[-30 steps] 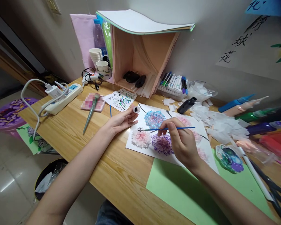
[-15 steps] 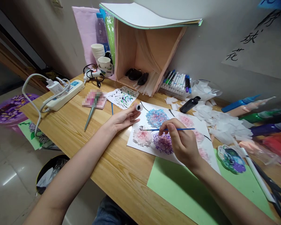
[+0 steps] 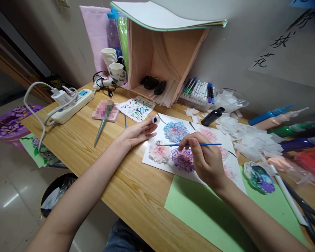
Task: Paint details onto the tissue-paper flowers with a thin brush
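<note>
A small white cap with black inside (image 3: 155, 120) is held between the fingertips of my left hand (image 3: 139, 133), at the upper left edge of the white painted sheet (image 3: 174, 176). My right hand (image 3: 206, 157) grips a thin blue paintbrush (image 3: 211, 144) over the sheet. Its tip points left and touches or nearly touches a small black outlined patch (image 3: 158, 143) above a pink flower (image 3: 159, 154). Blue and purple flowers lie beside it on the sheet, and my right hand covers part of the right side. An open black bottle (image 3: 213, 117) lies tilted behind the sheet.
Green paper (image 3: 191, 210) lies under a paint-smeared palette (image 3: 259, 177). White tissue scraps (image 3: 254, 134) and paint bottles (image 3: 270, 114) are at the right. A marker box (image 3: 196, 92), a pink box (image 3: 141, 52) and a power strip (image 3: 73, 105) stand along the back and left.
My right hand and the brush have shifted very slightly to the right. My left hand still holds the cap in nearly the same place.
</note>
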A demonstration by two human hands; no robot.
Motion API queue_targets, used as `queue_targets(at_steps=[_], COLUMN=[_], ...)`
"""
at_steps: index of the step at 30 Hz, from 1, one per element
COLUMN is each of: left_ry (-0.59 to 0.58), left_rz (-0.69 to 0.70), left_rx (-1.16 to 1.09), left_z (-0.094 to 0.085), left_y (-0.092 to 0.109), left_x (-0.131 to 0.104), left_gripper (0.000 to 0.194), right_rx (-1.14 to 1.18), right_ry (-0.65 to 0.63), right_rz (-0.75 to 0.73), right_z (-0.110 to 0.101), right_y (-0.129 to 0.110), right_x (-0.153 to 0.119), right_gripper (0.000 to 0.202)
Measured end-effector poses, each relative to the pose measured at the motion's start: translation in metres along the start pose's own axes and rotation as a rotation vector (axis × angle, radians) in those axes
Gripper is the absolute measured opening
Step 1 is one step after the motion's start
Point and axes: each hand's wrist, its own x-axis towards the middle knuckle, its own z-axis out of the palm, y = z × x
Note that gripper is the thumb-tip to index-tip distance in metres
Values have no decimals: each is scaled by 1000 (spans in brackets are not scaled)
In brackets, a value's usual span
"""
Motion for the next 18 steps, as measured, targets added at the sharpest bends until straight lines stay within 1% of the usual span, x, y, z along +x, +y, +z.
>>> queue_targets(at_steps=[7,11,15,18], left_ry=[16,15,9,12], left_rz=[-2,3,-1,-4], left_rx=[4,3,8,8], left_z=[1,1,1,2], left_y=[1,0,1,1], left_x=[-1,-1,-1,-1], left_gripper=[13,15,16,15], right_rx=[11,-2,22,7], right_ry=[-56,-46,-16,-47], right_rz=[11,-7,7,1], right_z=[4,2,1,3], right_y=[2,1,0,0], right_x=[0,-1,-2,-2], right_gripper=[26,27,26,25])
